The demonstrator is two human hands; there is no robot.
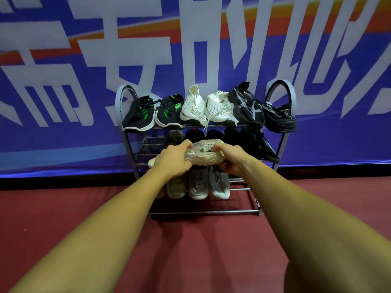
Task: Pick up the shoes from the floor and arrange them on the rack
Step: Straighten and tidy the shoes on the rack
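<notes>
Hands gripping beige shoe, rack front

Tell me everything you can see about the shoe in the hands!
The cream shoe is a pale, fabric-looking sneaker with a chunky light sole and a lettered label on top. It lies sideways, gripped by the left hand and the right hand, one near each end, in front of the middle shelf of the rack, above the grey shoes on the shelf below.
</notes>
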